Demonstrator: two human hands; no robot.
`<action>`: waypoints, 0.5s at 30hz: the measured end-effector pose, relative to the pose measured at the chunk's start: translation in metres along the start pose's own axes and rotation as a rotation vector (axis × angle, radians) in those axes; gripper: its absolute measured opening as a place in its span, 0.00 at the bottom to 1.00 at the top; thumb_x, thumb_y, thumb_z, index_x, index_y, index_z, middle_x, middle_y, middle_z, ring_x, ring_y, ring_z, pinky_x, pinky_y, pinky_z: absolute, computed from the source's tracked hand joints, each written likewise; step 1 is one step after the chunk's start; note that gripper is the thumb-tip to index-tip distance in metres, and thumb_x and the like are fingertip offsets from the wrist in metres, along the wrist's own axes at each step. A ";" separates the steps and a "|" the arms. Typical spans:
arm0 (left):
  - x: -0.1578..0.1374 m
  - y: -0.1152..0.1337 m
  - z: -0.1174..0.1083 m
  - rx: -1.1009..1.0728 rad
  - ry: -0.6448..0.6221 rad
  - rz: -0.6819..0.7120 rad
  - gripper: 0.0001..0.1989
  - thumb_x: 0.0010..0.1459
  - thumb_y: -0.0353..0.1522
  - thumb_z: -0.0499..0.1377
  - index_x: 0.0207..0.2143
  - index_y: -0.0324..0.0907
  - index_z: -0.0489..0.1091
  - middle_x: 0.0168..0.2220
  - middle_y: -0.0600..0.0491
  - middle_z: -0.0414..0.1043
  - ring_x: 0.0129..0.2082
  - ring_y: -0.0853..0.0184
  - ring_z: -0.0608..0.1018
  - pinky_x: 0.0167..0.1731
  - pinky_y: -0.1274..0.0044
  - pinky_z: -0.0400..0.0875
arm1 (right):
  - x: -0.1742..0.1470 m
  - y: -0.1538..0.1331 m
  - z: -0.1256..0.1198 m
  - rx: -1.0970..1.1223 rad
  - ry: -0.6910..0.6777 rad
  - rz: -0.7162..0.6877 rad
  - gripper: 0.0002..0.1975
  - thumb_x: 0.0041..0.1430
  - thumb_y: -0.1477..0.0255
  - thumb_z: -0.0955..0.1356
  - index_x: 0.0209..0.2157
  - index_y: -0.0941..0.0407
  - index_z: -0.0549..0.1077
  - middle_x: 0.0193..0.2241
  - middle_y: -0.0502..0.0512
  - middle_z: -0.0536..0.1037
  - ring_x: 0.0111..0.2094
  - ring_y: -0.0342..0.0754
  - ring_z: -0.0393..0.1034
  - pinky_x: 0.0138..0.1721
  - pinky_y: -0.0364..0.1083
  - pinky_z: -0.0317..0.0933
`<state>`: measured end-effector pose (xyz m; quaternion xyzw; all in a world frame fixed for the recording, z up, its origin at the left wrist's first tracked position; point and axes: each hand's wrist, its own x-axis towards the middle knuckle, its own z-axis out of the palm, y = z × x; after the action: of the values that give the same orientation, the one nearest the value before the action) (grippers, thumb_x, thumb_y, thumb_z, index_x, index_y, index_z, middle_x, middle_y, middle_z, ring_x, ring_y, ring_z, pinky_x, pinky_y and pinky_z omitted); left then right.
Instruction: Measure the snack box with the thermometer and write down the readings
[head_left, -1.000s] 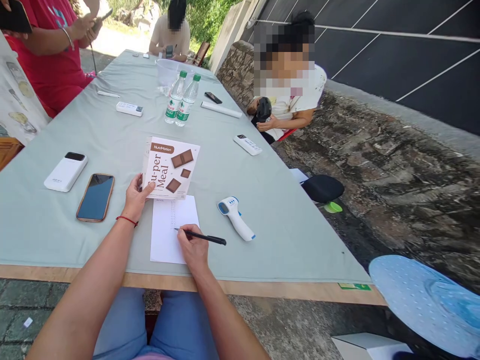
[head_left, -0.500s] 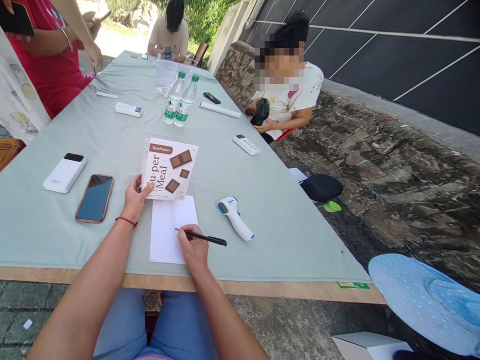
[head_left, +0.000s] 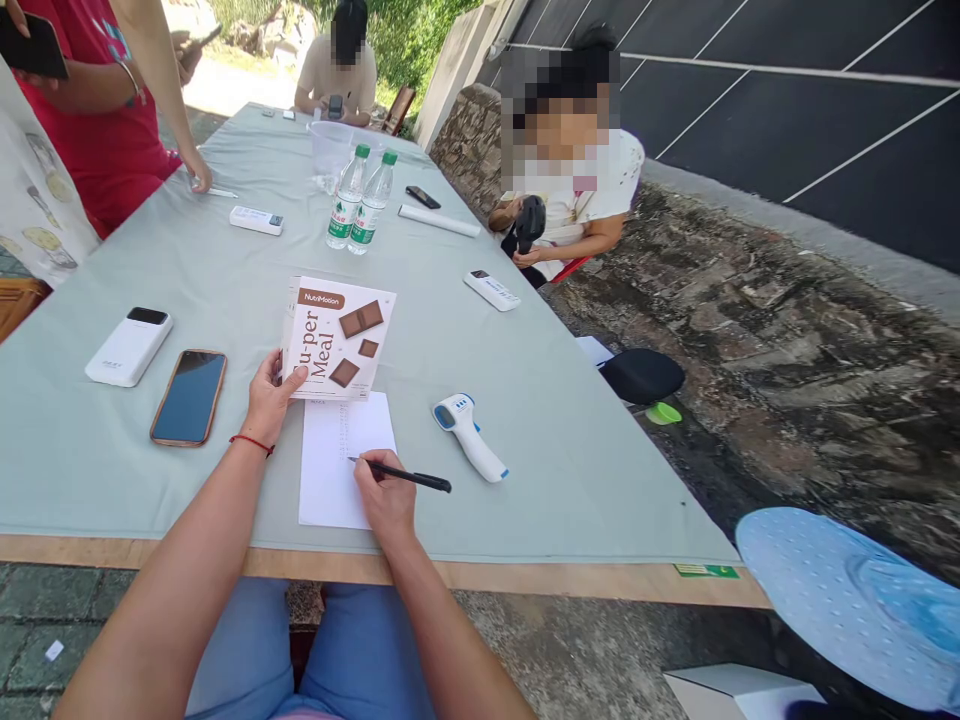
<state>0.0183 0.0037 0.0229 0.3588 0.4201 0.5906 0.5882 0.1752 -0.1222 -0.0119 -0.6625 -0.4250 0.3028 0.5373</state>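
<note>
My left hand (head_left: 271, 398) grips the lower left corner of a white and brown box (head_left: 352, 340) printed with chocolate pieces and "NutriMotion". The box is held up over the top part of a white sheet of paper (head_left: 326, 495). A column of small handwritten marks runs down the sheet. In my right hand (head_left: 386, 495) is a black pen (head_left: 412, 474), its tip at the paper near the end of that column. To the right lies a white and blue infrared thermometer (head_left: 471, 437). A smartphone (head_left: 189, 397) and a white power bank (head_left: 130, 346) lie to the left.
Two water bottles (head_left: 356, 200) and a clear plastic tub (head_left: 330, 150) stand farther up the cloth-covered table (head_left: 600, 480). More white power banks lie about. People are at the far end, left and right sides. A light blue hat (head_left: 847, 600) is at lower right.
My hands, the box and the pen stay almost still. At the far left, a person's hand has reached down to the white stick-like thing on the table. The seated person's black device has shifted slightly.
</note>
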 end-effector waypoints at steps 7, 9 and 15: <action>-0.001 0.001 0.000 -0.003 -0.004 0.003 0.38 0.42 0.42 0.75 0.55 0.42 0.69 0.60 0.43 0.69 0.59 0.50 0.73 0.48 0.65 0.78 | 0.000 0.001 -0.001 -0.036 -0.013 -0.013 0.10 0.47 0.61 0.65 0.25 0.53 0.71 0.19 0.47 0.72 0.22 0.46 0.65 0.28 0.46 0.61; -0.001 0.001 0.000 -0.001 -0.007 0.004 0.38 0.41 0.42 0.75 0.55 0.42 0.69 0.61 0.43 0.69 0.59 0.50 0.73 0.47 0.66 0.78 | 0.000 0.001 -0.001 -0.046 -0.017 -0.019 0.10 0.47 0.61 0.65 0.25 0.53 0.71 0.19 0.47 0.72 0.22 0.46 0.64 0.27 0.45 0.60; -0.001 0.002 0.001 0.008 -0.008 0.008 0.39 0.41 0.42 0.75 0.55 0.41 0.69 0.61 0.42 0.69 0.59 0.50 0.73 0.47 0.66 0.78 | 0.000 0.001 0.000 -0.057 -0.008 -0.046 0.09 0.48 0.62 0.65 0.25 0.53 0.70 0.19 0.47 0.71 0.22 0.46 0.64 0.27 0.45 0.60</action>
<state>0.0182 0.0028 0.0248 0.3651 0.4188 0.5897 0.5861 0.1754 -0.1226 -0.0129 -0.6664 -0.4507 0.2809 0.5233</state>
